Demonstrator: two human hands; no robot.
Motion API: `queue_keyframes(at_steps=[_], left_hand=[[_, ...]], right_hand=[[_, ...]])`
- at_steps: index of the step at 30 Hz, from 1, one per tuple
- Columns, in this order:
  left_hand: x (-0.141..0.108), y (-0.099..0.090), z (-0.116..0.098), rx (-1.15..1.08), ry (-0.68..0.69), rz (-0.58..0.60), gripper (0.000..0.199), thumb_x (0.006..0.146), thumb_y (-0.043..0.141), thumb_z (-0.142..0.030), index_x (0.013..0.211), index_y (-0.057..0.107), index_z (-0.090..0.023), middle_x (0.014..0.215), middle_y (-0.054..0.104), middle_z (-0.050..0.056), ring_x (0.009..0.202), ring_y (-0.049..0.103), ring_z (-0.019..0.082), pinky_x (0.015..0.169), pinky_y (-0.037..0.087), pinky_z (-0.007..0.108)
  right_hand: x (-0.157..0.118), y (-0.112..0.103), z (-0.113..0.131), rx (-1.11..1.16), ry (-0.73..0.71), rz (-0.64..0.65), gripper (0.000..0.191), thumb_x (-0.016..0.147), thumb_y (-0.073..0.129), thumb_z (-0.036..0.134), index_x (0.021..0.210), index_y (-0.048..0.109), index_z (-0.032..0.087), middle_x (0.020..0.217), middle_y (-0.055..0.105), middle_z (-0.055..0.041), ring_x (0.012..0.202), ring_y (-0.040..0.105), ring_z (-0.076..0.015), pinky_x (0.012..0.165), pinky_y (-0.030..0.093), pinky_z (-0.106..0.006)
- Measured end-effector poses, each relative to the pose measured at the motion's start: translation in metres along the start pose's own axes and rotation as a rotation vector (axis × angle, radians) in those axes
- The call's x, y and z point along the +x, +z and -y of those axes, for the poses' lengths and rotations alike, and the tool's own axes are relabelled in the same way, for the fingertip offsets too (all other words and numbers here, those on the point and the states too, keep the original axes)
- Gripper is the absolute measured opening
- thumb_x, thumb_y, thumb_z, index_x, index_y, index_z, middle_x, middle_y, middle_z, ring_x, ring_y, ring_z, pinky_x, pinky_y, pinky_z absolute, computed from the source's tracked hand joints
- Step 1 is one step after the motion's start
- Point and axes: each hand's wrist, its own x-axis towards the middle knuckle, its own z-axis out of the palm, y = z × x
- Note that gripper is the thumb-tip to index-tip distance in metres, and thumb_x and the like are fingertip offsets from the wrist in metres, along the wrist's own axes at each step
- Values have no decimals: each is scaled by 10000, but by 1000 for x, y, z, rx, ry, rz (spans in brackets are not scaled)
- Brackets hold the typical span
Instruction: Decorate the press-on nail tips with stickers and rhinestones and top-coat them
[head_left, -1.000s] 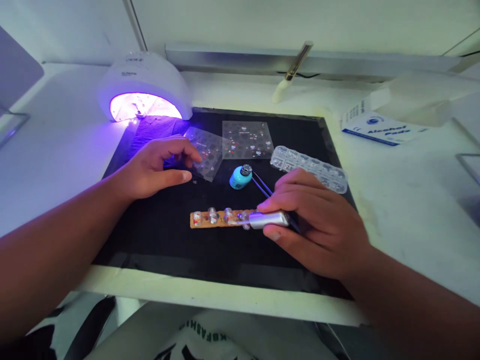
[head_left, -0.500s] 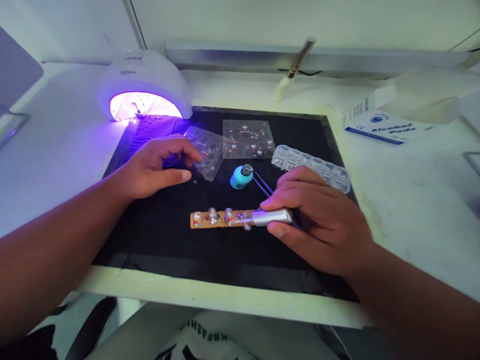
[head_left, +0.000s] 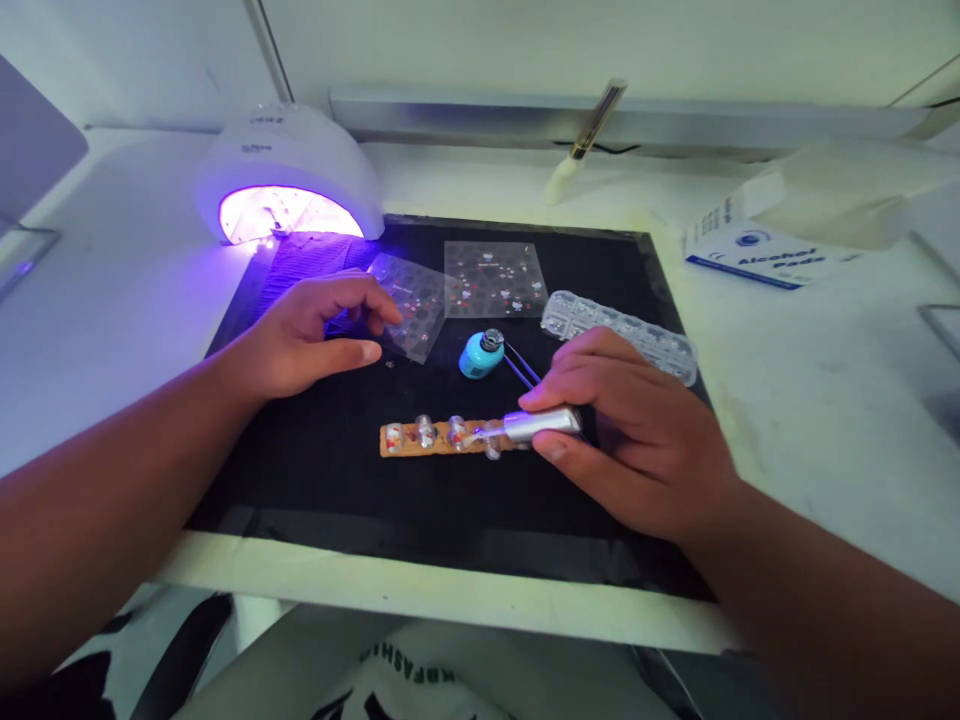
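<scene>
Above 1 strip (head_left: pixel 420 448), the right hand (head_left: pixel 637 430) pinches the brush cap (head_left: pixel 541 423).

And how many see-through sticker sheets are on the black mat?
2: one sheet behind the blue bottle, the other left of it, partly hidden by the left hand.

the brush cap (head_left: pixel 541 423) has a smooth, silvery metallic sheen; the bottle (head_left: pixel 481 356) is glossy turquoise. the lamp (head_left: pixel 292 160) looks smooth plastic, the case (head_left: pixel 619 336) clear, bumpy plastic, the box (head_left: pixel 772 256) printed card. matt black covers the mat (head_left: pixel 360 500). the strip (head_left: pixel 431 448) may be wood, though it's hard to tell.
</scene>
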Motion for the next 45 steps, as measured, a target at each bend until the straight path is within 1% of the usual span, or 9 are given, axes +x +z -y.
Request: queue_keyframes(at_steps=[4,7,10,19,26,34,36,40,45], left_hand=[[0,0,0,-4,-4,-5,179,782,641,-259,955,669,-225,857,638,36,802,598,193,761,506,360],[0,0,-1,-13,-11,-3,178,778,647,-268,950,665,-227,852,636,34,799,594,193,757,500,355],[0,0,0,-18,-16,0,176,777,653,-280,946,664,-233,851,632,31,793,587,192,755,494,353],[0,-1,0,0,-9,1,179,782,649,-267,955,670,-226,853,640,33,795,594,191,747,502,347],[0,0,-2,23,-9,-28,177,773,648,-278,941,671,-228,856,646,36,801,599,197,749,506,352],[0,0,-1,26,18,-26,175,775,644,-259,940,680,-213,842,639,28,789,603,181,743,502,332],[0,0,-1,26,20,-26,174,776,644,-255,942,677,-213,843,640,28,790,603,181,746,502,334],[0,0,-2,25,-6,-18,169,774,653,-295,930,673,-234,846,643,40,793,595,201,756,507,362],[1,0,0,8,-12,-17,170,773,654,-301,932,675,-245,854,641,41,788,585,201,755,504,373]], right_hand=[[-2,0,-1,27,41,-37,117,833,618,168,917,642,247,717,645,3,731,576,-184,652,501,-352],[-4,2,-1,64,73,-112,146,824,631,155,932,654,251,732,642,-2,735,581,-188,658,497,-357],[-6,3,0,29,92,-166,165,811,664,156,944,659,253,748,639,-6,732,591,-187,655,503,-356],[-2,2,6,-148,-23,-83,113,841,685,227,927,622,262,734,691,-7,718,633,-204,658,534,-376],[0,-3,7,-100,-73,-31,81,841,655,185,886,620,243,674,673,-1,660,594,-183,644,537,-363],[-4,1,5,-151,-15,-123,136,818,703,205,925,634,253,719,686,-15,725,614,-210,649,530,-380],[-3,2,6,-156,-24,-88,141,814,712,222,920,627,257,717,688,-8,718,619,-208,655,533,-379],[-1,0,9,-122,-107,-10,92,844,670,226,910,610,249,684,676,16,629,607,-176,667,541,-378],[-2,-3,9,-101,-138,8,71,856,649,207,902,618,251,673,679,8,591,595,-173,650,542,-386]])
